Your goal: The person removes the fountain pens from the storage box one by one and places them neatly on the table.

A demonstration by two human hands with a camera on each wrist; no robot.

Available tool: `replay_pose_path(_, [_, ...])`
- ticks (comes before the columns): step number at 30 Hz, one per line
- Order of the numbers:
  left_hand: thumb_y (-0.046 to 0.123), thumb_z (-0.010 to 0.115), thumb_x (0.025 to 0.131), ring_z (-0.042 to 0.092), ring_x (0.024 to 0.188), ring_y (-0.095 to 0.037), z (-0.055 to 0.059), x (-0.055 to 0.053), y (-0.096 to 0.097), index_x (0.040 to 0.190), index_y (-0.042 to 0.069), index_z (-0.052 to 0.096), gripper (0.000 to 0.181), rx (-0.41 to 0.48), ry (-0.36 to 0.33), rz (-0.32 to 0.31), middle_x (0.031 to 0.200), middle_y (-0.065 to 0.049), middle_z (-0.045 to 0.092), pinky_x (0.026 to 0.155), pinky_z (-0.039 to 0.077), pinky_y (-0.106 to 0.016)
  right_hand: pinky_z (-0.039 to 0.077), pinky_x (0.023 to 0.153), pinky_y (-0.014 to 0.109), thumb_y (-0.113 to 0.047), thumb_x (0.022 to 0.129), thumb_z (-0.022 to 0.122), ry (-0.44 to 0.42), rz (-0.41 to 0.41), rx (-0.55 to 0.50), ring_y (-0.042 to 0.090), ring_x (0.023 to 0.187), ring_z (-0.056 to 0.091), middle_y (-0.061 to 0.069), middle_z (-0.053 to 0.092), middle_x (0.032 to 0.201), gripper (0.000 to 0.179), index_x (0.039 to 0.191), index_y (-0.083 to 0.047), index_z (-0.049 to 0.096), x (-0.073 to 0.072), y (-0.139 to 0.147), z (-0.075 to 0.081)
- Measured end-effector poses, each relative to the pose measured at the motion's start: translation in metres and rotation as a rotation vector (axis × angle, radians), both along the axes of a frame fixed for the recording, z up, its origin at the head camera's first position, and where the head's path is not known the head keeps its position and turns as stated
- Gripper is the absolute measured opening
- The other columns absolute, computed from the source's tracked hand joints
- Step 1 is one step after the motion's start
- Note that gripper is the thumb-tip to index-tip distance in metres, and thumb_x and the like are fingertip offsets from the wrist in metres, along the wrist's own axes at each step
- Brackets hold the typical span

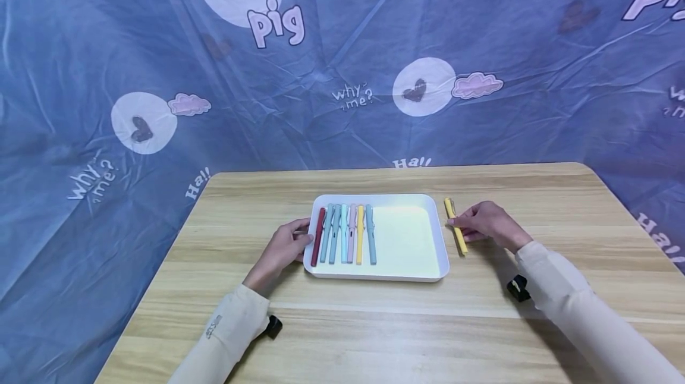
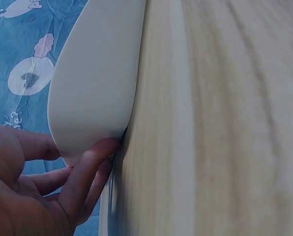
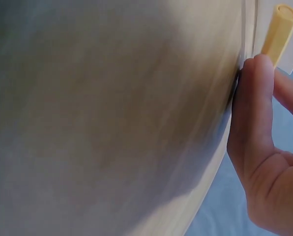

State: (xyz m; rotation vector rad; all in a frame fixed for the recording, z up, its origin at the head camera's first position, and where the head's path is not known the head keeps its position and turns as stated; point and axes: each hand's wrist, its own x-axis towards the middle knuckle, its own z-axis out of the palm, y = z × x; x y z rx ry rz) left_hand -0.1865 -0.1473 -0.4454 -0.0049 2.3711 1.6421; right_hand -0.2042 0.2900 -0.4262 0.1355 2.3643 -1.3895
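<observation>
A white tray [image 1: 412, 247] lies on the table with a row of capped pens along its left side. From the left come a dark red pen [image 1: 318, 238], blue-grey ones, a light cyan pen [image 1: 344, 235], a mauve pen [image 1: 351, 235], a yellow pen [image 1: 360, 235] and another blue-grey pen [image 1: 370, 235]. My left hand [image 1: 283, 247] grips the tray's left edge; the left wrist view has fingers under the tray wall [image 2: 97, 69]. Just right of the tray, my right hand [image 1: 492, 224] pinches a second yellow pen [image 1: 460, 243] between thumb and fingers, its end [image 3: 281, 29] showing above the fingertips.
The wood-grain table [image 1: 374, 336] extends around the tray. Behind it hangs a blue printed cloth [image 1: 321, 134]. A small black piece [image 1: 273, 327] is by the left sleeve, and another [image 1: 518, 288] by the right sleeve.
</observation>
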Motion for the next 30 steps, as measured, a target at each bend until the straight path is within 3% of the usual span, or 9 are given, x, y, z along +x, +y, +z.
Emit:
replay_pose_path(16, [0.003, 0.058, 0.103, 0.07, 0.1, -0.028, -0.0034, -0.0015, -0.0018, 0.15, -0.002, 0.051, 0.048, 0.028, 0.008, -0.005, 0.124, -0.022, 0.067, 0.068, 0.065, -0.037, 0.064, 0.065, 0.028, -0.015, 0.099, 0.073, -0.044, 0.023, 0.033, 0.011, 0.064, 0.066, 0.005, 0.064, 0.081, 0.025, 0.095, 0.008, 0.064, -0.0037, -0.0036, 0.0031])
replay_pose_path(30, [0.005, 0.058, 0.103, 0.069, 0.102, -0.03, -0.0013, -0.0015, -0.002, 0.15, -0.001, 0.051, 0.048, 0.015, 0.01, -0.017, 0.126, -0.022, 0.066, 0.068, 0.065, -0.037, 0.064, 0.066, 0.03, -0.016, 0.1, 0.072, -0.002, 0.034, 0.08, 0.012, 0.067, 0.068, 0.006, 0.067, 0.08, 0.025, 0.092, 0.006, 0.064, -0.0036, -0.0056, 0.0009])
